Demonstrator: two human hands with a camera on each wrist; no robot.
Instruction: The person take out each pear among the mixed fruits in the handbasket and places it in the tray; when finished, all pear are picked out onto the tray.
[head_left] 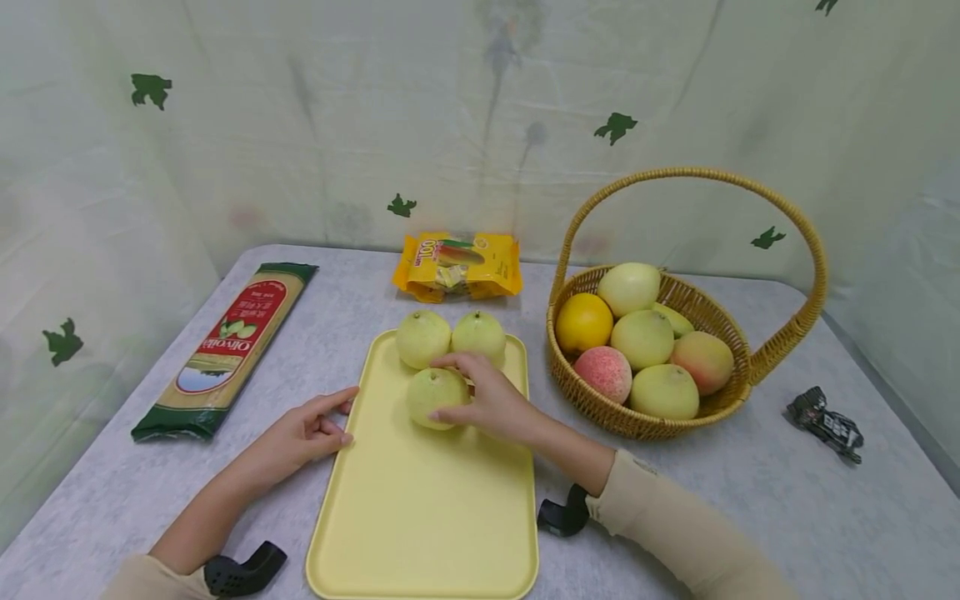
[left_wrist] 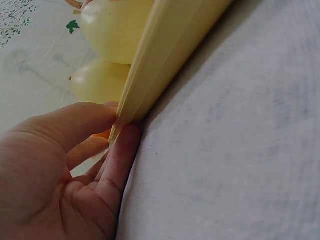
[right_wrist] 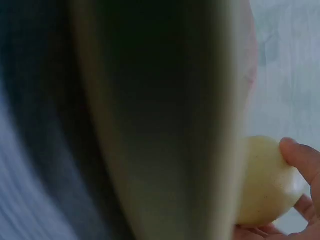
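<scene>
My right hand (head_left: 495,400) holds a round pale green pear (head_left: 433,402) between thumb and fingers over the yellow tray (head_left: 420,517). Just behind it, two more such pears (head_left: 423,338) sit side by side at the tray's far end. At the tray's left rim, my left hand (head_left: 303,437) grips the edge. The left wrist view shows its thumb and fingers (left_wrist: 125,155) on both sides of the rim. A large blurred shape blocks most of the right wrist view, leaving the held pear (right_wrist: 265,182) at its right side.
To the right stands a wicker basket (head_left: 652,427) with a tall handle, holding pears, an orange, a peach and other fruit. A noodle packet (head_left: 228,350) lies left, a yellow mango-print packet (head_left: 457,267) behind the tray, and a black wrapped item (head_left: 825,423) far right.
</scene>
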